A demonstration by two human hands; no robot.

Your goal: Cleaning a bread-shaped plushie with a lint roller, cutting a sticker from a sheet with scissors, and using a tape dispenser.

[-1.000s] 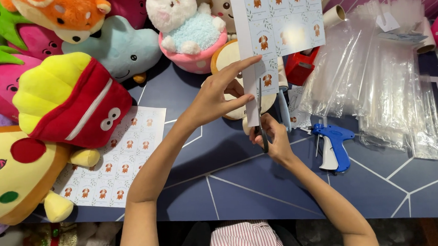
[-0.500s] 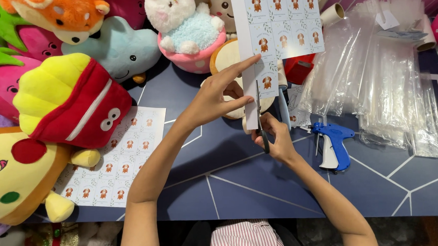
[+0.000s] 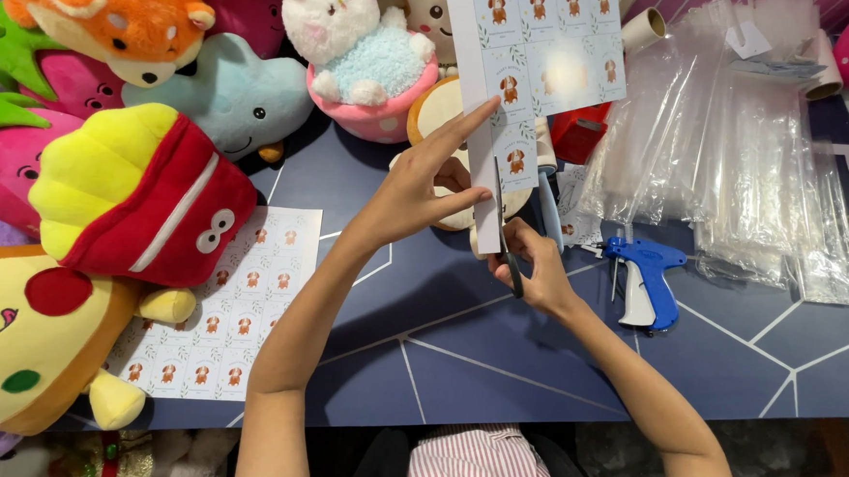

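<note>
Since the earlier frames, the white printed sheet of small dog pictures (image 3: 541, 56) has shifted only a little in the raised hands, and the scissors (image 3: 509, 257) look a touch further up its lower edge, so the cut seems to be advancing along a column of pictures.

At the left edge of the dark blue desk (image 3: 728, 361) lie plush toys: a yellow pizza-slice plush (image 3: 13, 328) at the near left corner and a red-and-yellow fries-shaped plush (image 3: 136, 194) above it. Beside them, flat on the desk, lies 1 more printed sheet of the same small pictures (image 3: 232, 301).

Next, the left hand (image 3: 418, 185) is closed on the raised sheet, thumb in front and fingers spread behind, pinching it by its left margin above the middle of the desk. A narrow strip hangs below that pinch.

Just right of it, the right hand (image 3: 534, 268) is clenched through the scissor handles; the dark blades are only slightly parted and touch the strip's lower edge.

Further right, a blue-and-white tagging gun (image 3: 645, 279) lies on the desk, and a heap of clear plastic bags (image 3: 738, 168) fills the far right corner.
</note>
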